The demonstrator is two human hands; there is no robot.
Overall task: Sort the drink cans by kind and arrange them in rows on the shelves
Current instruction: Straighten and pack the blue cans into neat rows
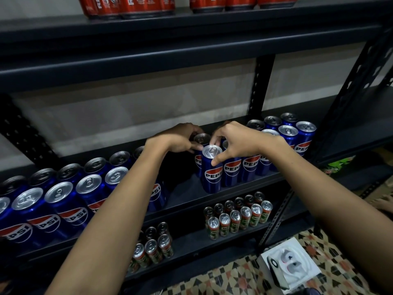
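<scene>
My right hand [236, 143] pinches the blue aluminium Pepsi can [211, 169]; my left hand [180, 138] grips its neighbour [201, 139]. Near the shelf's [234, 186] front edge, a nudge could topple it.

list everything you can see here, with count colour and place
pepsi cans: many, blue, middle shelf, in two groups with a gap between
held can: one, blue, front of the right group
red cans: several, top shelf, cut off by the frame
slim cans: two clusters, green and red, lower shelf
shelving: one, black metal
box: one, white, patterned floor, lower right
left hand: touches held can
right hand: pinches its top
</scene>
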